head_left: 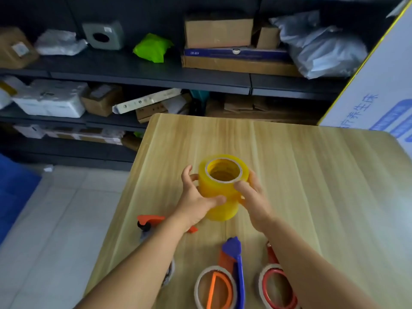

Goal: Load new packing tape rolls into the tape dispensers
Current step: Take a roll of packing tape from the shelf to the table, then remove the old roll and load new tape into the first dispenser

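At the left edge of the wooden counter (312,175), an orange-and-black tape dispenser (148,220) is seen lying flat, partly hidden beneath the left forearm. Just right of it, the left hand (196,204) is curled against the left side of a tall yellow stack of packing tape rolls (220,188), the thumb laid across the front and the fingers wrapped behind, so a closed grip on the stack is shown. The stack is held upright near the middle of the counter, its open cores facing up; whether its base touches the surface cannot be told. On its right side the right hand (252,197) is likewise wrapped round it, thumb pressed near the top rim. Nearer the viewer, a blue-and-orange dispenser (234,259) with a spent core is laid flat, and beside it to the right a red dispenser (276,284), partly covered by the right forearm. Behind the counter, dark shelves (142,74) filled with cardboard boxes and wrapped parcels are visible.
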`<action>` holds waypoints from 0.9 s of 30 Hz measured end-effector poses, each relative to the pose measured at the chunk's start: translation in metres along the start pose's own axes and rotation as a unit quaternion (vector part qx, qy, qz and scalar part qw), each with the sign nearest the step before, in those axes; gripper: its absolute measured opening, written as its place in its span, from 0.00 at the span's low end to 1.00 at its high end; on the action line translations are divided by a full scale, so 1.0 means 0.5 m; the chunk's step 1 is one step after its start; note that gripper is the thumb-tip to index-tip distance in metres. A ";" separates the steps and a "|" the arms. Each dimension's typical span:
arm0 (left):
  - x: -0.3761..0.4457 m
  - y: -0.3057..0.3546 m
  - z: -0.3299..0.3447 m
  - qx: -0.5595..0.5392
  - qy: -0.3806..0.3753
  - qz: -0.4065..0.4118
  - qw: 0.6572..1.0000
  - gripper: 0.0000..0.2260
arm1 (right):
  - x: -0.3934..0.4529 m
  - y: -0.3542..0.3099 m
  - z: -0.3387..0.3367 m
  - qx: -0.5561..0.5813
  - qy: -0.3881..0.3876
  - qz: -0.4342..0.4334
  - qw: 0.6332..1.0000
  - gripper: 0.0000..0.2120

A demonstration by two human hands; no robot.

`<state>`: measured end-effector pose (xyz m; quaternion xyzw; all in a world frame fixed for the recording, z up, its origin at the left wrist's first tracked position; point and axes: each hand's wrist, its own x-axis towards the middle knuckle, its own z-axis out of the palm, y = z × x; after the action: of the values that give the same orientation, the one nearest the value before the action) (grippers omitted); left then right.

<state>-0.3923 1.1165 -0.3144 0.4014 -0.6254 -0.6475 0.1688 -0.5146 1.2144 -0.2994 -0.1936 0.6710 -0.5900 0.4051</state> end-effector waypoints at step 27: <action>-0.076 0.000 -0.024 0.150 0.065 -0.005 0.987 0.50 | -0.065 0.021 0.046 -0.266 0.057 -0.061 0.960 0.43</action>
<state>-0.3598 1.1357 -0.3013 0.4668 -0.7008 -0.5198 0.1440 -0.4750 1.2262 -0.2986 -0.3007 0.8125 -0.4243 0.2636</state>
